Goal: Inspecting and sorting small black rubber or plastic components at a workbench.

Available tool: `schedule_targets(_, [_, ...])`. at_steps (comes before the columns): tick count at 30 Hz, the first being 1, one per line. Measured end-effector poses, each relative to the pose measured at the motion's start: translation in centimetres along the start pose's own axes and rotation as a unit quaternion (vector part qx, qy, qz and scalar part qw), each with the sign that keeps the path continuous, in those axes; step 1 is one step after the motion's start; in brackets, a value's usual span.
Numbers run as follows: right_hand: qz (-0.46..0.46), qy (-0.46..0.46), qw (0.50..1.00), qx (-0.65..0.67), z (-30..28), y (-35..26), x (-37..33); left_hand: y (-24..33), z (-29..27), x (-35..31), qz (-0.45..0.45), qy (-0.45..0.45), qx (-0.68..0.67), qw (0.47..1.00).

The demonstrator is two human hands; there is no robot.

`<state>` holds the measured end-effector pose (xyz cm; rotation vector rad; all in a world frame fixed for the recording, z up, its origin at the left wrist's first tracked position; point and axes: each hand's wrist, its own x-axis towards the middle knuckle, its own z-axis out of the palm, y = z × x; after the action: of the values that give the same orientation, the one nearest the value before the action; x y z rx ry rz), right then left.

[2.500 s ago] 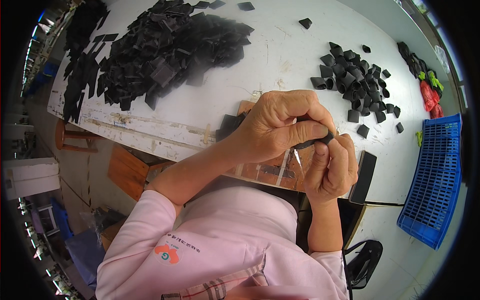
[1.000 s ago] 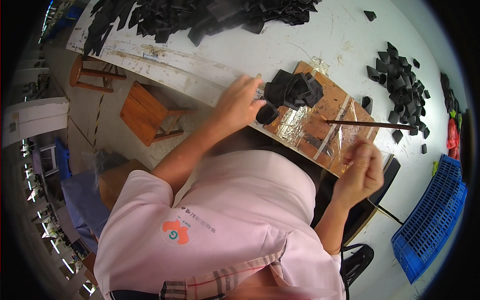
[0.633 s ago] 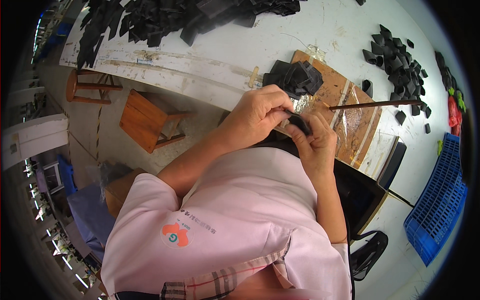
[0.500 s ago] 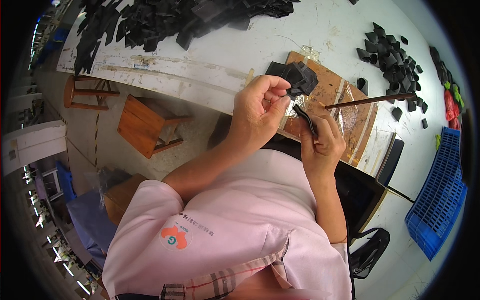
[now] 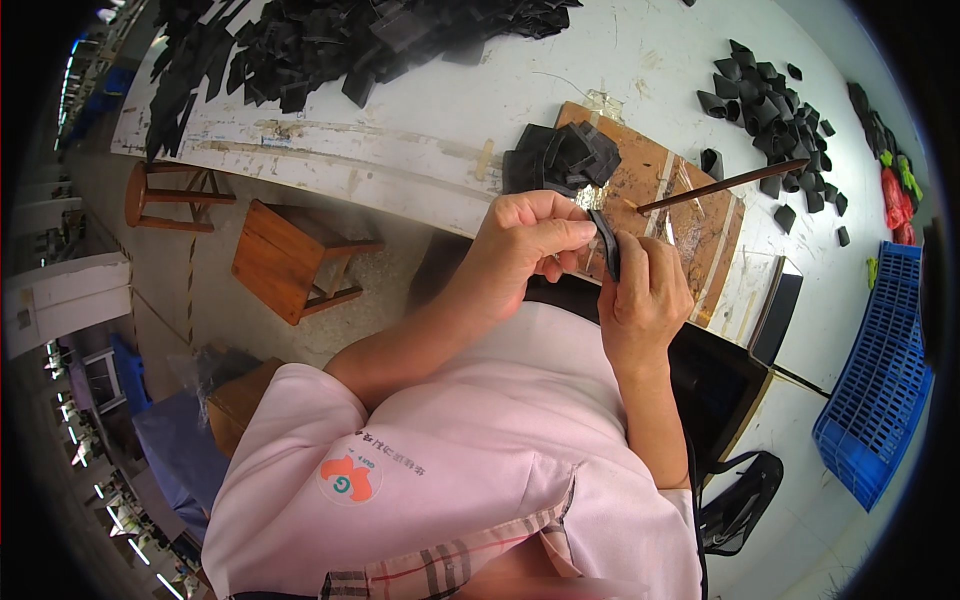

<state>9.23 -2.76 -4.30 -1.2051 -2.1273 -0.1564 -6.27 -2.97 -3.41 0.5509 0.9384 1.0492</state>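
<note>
Between my two hands is a small folded black strip (image 5: 608, 245), held close to the near edge of a brown board. My right hand (image 5: 648, 295) grips its lower part, fingers curled round it. My left hand (image 5: 535, 245) is closed in a pinch, thumb and forefinger at the strip's upper end. Just beyond the left hand lies a stack of flat black pieces (image 5: 575, 155), partly on the brown board (image 5: 655, 170). A thin dark rod (image 5: 725, 186) slants up from the board, right of the strip.
A large heap of flat black pieces (image 5: 330, 45) covers the table's far left. Several folded black pieces (image 5: 775, 110) are piled at the far right. A blue plastic crate (image 5: 868, 370) stands at the right. Wooden stools (image 5: 285, 260) are left of the table.
My left hand has come down and right from beside the stack to the strip, its thumb and forefinger now at the upper end. The right hand still grips the strip, now more upright.
</note>
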Motion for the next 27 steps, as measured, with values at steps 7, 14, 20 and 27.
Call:
schedule_targets(7, [0.007,-0.060,0.998,0.014,-0.7,0.0,0.0,-0.1,0.1,0.1,0.003,0.015,0.040,0.999])
schedule_targets(14, [0.156,-0.050,0.941,0.297,-2.8,-0.1,1.1,0.4,0.9,-0.3,0.181,-0.018,0.269,0.946])
schedule_targets(20, [0.047,0.015,0.993,0.109,-1.9,-0.1,1.9,-0.1,3.4,0.4,0.428,0.085,0.405,0.803])
schedule_targets(27, [0.190,0.016,0.957,0.219,-1.5,1.2,2.5,1.4,3.6,1.5,0.047,-0.054,-0.128,0.989])
